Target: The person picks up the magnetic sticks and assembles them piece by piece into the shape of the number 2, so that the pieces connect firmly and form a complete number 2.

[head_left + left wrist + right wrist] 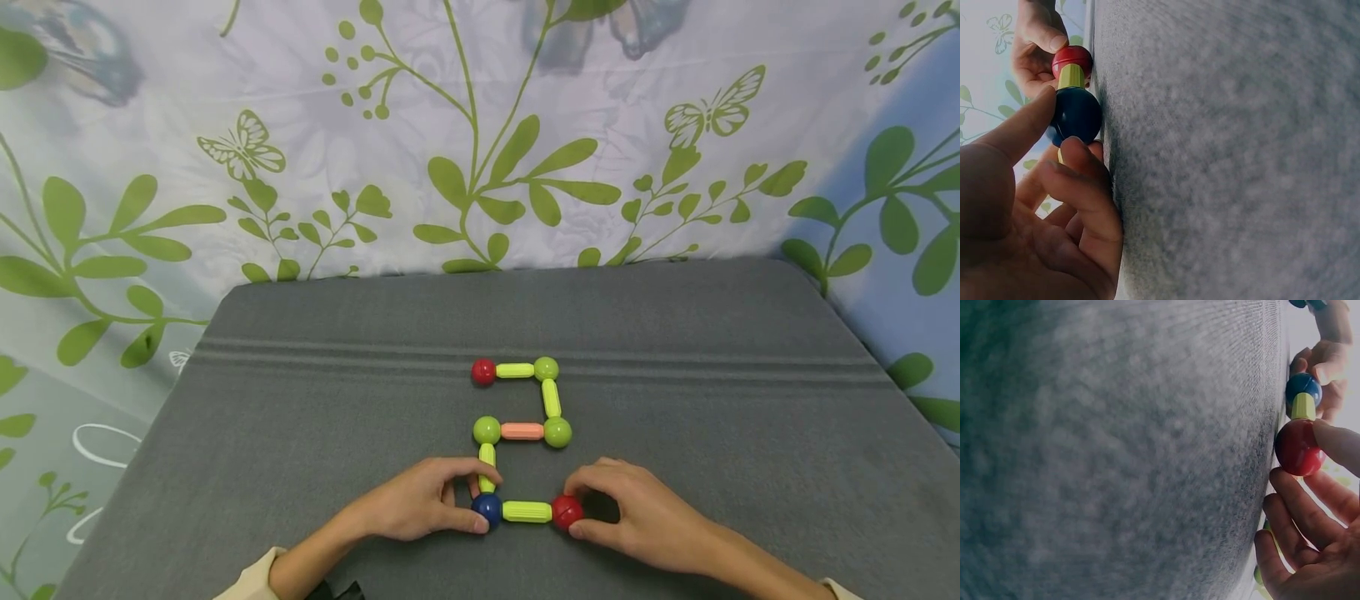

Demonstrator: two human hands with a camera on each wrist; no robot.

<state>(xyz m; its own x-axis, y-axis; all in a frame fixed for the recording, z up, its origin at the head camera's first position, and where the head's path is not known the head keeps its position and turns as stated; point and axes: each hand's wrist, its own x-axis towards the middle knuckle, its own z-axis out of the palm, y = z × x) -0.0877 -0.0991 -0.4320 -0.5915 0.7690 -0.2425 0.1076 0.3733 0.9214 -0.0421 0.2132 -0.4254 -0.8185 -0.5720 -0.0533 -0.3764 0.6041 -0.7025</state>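
Magnetic balls and rods lie joined in a shape like a 2 on the grey cloth. My left hand (420, 502) pinches the blue ball (491, 510) at its lower left corner, thumb in front and index finger over the upright yellow-green rod (487, 454). At the other end of the bottom yellow-green rod (527, 512), my right hand (648, 517) holds a red ball (566, 512) between thumb and fingers. In the right wrist view the red ball (1299, 449) sits against that rod, the thumb touching its side. Above, a green ball (487, 431) joins the salmon rod (522, 431).
Farther back, the chain runs through a green ball (557, 432), a yellow-green rod (551, 398), another green ball (546, 368) and a rod (514, 371) to a second red ball (483, 372). Behind the grey table (337, 392) hangs a leaf-print curtain (300, 125). A black object (348, 592) shows at the bottom edge.
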